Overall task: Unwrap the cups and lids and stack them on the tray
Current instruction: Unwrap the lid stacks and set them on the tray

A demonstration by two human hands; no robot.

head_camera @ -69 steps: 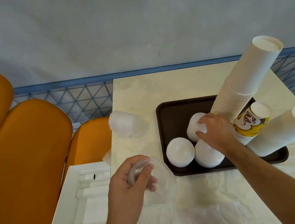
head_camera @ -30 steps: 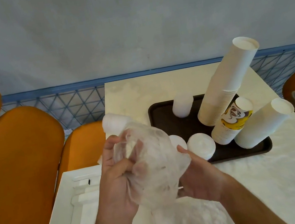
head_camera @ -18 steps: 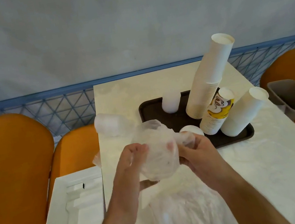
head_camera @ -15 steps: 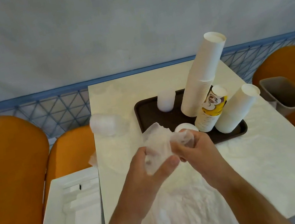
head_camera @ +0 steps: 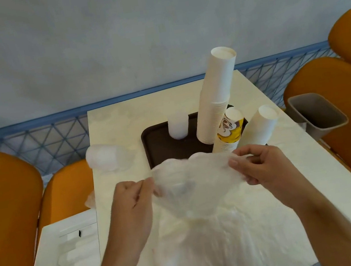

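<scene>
Now both hands pinch the clear plastic bag [head_camera: 189, 191]: the left hand [head_camera: 132, 201] holds its left edge, the right hand [head_camera: 260, 164] its right edge, and they have pulled it wide where before it was crumpled. Behind it the tray [head_camera: 158, 145] carries cup stacks [head_camera: 218, 101]; one wrapped bundle [head_camera: 106, 156] waits beside it.

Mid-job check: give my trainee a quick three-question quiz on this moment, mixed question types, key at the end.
1. True or false: both hands hold the plastic wrap.
2. Which stands tallest on the tray? A plain white cup stack; B printed cup stack; C lid stack.
3. Fill in: the wrapped bundle lies on the ___, left of the tray.

Key: 1 true, left hand and right hand pinch its edges; 2 A; 3 table.
</scene>
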